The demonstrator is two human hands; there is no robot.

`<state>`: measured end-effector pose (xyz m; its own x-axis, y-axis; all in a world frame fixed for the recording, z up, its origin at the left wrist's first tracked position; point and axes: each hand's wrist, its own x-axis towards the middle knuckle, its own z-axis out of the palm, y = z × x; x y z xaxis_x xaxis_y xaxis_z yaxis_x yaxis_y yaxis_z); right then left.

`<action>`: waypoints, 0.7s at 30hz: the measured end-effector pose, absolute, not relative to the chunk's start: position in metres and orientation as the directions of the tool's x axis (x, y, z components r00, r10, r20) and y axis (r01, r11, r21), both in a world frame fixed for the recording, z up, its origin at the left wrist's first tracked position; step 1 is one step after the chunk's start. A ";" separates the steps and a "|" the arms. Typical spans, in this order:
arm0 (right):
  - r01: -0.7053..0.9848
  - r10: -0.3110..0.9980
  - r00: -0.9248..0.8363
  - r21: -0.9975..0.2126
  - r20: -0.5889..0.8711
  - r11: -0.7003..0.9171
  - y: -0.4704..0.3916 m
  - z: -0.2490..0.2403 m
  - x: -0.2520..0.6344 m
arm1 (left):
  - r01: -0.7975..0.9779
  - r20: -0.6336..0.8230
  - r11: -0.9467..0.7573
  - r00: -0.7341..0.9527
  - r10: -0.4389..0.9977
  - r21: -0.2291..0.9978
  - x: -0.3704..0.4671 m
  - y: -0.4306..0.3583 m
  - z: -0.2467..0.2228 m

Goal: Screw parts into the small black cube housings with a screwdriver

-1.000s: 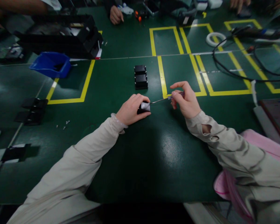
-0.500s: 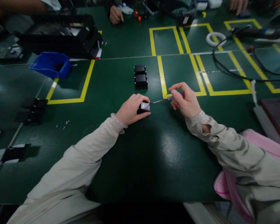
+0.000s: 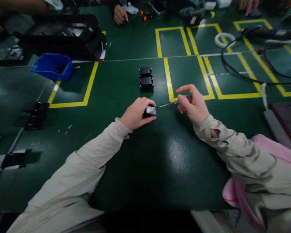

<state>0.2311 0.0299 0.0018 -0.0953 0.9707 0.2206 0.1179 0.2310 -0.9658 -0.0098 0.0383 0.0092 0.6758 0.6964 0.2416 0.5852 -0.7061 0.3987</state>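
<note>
My left hand (image 3: 137,112) is closed around a small black block (image 3: 149,111) with a shiny face, and holds it down against the green table. A screwdriver (image 3: 168,104) is pinched in my right hand (image 3: 192,103), its thin shaft pointing left. The shaft's tip meets the right side of the block; the exact contact point is too small to make out. Just beyond my left hand, two similar black blocks (image 3: 146,79) stand in a row, with small bright spots along their sides.
Small screws (image 3: 67,130) lie on the table to the left, near dark blocks (image 3: 32,116). A blue bin (image 3: 53,67) and stacked black trays (image 3: 60,37) stand farther back. White tape roll (image 3: 224,40) and a black cable (image 3: 242,75) are at right. A co-worker's hand (image 3: 120,15) rests across the table.
</note>
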 end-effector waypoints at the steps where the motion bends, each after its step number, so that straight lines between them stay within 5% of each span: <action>1: 0.115 0.970 -0.097 -0.965 0.225 0.235 0.030 0.002 0.231 | 0.583 0.244 -0.708 0.677 0.694 0.398 -0.010 0.038 0.009; 21: 0.098 0.976 -0.086 -0.973 0.200 0.208 0.029 0.003 0.230 | 0.591 0.238 -0.700 0.671 0.702 0.400 -0.010 0.038 0.009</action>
<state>0.2304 0.0291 0.0026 -0.0860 0.9761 0.1997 0.0982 0.2078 -0.9732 -0.0099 0.0377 0.0093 0.6709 0.7023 0.2378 0.5912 -0.7003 0.4001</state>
